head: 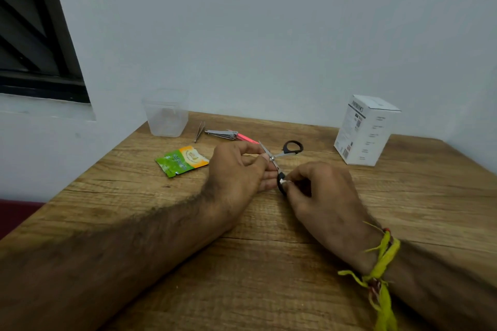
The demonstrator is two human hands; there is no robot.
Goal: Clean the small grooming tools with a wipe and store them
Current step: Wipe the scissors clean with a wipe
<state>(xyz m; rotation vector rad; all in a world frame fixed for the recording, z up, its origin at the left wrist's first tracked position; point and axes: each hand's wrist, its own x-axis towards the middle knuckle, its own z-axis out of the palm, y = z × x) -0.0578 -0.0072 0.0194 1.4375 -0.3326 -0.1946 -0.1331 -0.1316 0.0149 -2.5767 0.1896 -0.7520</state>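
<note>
Wooden tabletop [161, 204] shoved into a pale-walled corner. Left hand [236, 169] pinches the open scissors [279, 158] mid-table; right hand [320, 193] pinches a mostly hidden white wipe [282, 181] against the lower handle.

I see grainy matt wood on the table [242, 263] under my hands. Beyond my left hand [236, 169]: shiny metal clippers [222, 134], a frosted plastic cup [166, 115], a glossy sachet [181, 161].

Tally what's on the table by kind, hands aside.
Grooming tools: 4 (scissors, tweezers, clipper, pink tool)
Wipe bits: 1 (wipe)
Sachets: 1 (sachet)
Clear cups: 1 (cup)
Boxes: 1 (box)
Total: 8
</note>
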